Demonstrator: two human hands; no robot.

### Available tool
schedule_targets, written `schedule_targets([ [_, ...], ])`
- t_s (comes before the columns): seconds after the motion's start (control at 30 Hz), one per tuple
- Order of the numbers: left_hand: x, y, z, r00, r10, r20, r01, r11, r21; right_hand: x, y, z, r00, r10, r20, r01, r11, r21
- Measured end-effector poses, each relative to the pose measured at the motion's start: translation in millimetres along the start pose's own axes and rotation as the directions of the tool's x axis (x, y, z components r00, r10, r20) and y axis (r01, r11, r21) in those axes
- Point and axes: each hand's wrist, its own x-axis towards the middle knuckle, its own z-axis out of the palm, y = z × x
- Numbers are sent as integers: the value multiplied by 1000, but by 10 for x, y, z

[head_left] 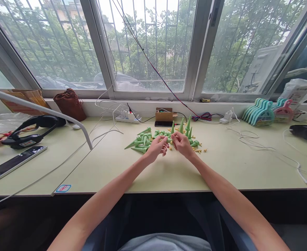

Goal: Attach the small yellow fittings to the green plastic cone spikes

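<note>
My left hand (157, 147) is over the middle of the table, thumb and forefinger pinched and the other fingers curled. Close on its right, my right hand (182, 144) is also closed in a pinch, fingertips turned towards the left. Whatever either pinch holds is too small or hidden to make out. Behind and left of them lies a pile of green pointed plastic spikes (136, 143). Several more stand point up behind my right hand, among them a tall green spike (188, 123). Small yellow plastic pieces (198, 150) are scattered right of my right hand.
An open cardboard box (165, 113) and a dark phone (166, 123) sit behind the pile. White cables (263, 146) cross the right side. Headphones (33, 129) and a large phone (16, 162) lie left, under a white curved bar (48, 112). Teal hangers (259, 112) stand back right.
</note>
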Motion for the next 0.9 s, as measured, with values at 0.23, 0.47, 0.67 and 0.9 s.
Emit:
schedule_targets([
  [0.23, -15, 4, -11, 999, 47, 4, -46, 998, -37, -18, -31, -10, 1000, 0, 28, 0, 1000, -20],
  [0.47, -24, -16, -25, 984, 180, 1, -178, 972, 155, -26, -81, -19, 999, 22, 30, -20, 999, -41],
  [0.67, -20, -73, -42, 945, 325, 37, -316, 879, 356, -16, -59, -19, 999, 39, 17, -38, 999, -18],
  [0.9, -18, -125, -45, 826, 558, 85, -460, 578, 675, -18, -67, -27, 991, 111, 74, -119, 986, 115],
])
